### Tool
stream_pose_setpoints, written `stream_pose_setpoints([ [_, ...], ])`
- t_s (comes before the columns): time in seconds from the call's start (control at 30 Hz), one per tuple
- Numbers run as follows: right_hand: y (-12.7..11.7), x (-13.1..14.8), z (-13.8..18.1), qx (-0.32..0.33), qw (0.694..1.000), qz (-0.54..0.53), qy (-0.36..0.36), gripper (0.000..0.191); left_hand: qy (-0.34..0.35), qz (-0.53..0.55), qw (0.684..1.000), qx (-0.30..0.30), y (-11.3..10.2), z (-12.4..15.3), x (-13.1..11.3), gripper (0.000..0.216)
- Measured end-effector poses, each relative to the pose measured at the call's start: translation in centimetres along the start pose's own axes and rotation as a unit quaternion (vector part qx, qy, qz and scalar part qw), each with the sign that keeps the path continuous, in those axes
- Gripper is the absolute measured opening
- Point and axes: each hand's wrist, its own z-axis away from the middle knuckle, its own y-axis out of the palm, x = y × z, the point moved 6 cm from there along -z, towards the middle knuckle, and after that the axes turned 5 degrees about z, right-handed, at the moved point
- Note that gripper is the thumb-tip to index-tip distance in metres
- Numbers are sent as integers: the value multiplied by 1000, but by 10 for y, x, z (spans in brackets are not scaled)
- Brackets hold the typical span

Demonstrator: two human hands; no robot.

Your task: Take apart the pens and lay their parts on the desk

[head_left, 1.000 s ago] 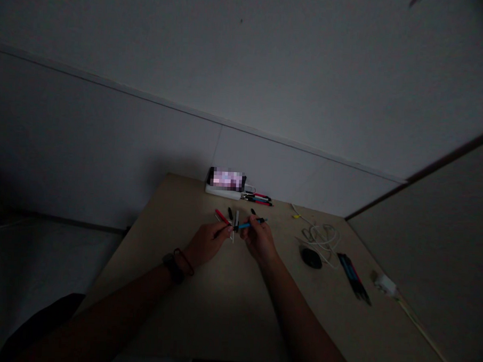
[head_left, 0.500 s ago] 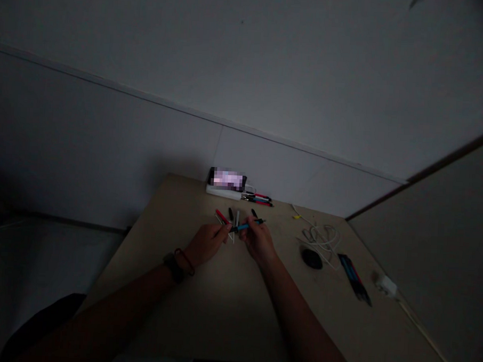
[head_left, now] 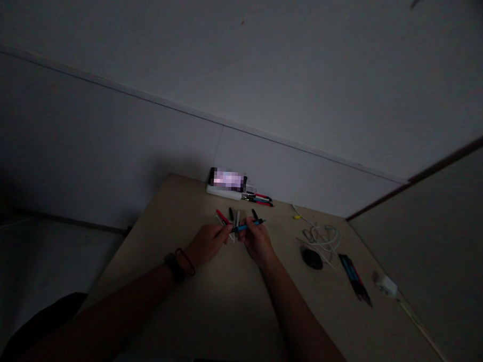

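A blue-and-black pen [head_left: 240,228] is held level above the desk between my two hands. My left hand [head_left: 209,243] is closed, its thumb and fingertips pinching the pen's dark left end. My right hand [head_left: 258,243] is closed round the blue barrel, and the pen's dark tip sticks out to the right. Just beyond my hands lie a red pen part [head_left: 222,216], a black piece [head_left: 231,214], a pale tube [head_left: 237,217] and another black piece [head_left: 255,214]. Thin white sticks are partly hidden under my hands.
A phone [head_left: 227,179] with a lit screen leans on a white block [head_left: 224,193] by the wall. Several pens [head_left: 260,200] lie beside it. To the right are a black mouse [head_left: 312,258], a coiled white cable [head_left: 323,237], more pens [head_left: 354,279] and a white plug [head_left: 387,286].
Almost nothing differs. Both hands keep their hold on the pen, with only a very slight shift of the fingers and the view.
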Motion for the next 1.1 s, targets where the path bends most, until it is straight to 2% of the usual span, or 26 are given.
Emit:
stream_pose_setpoints([
  [1.1,3,-4,0,2,1000,11,24,45,4,-22,1000,11,1,-1,1,56],
])
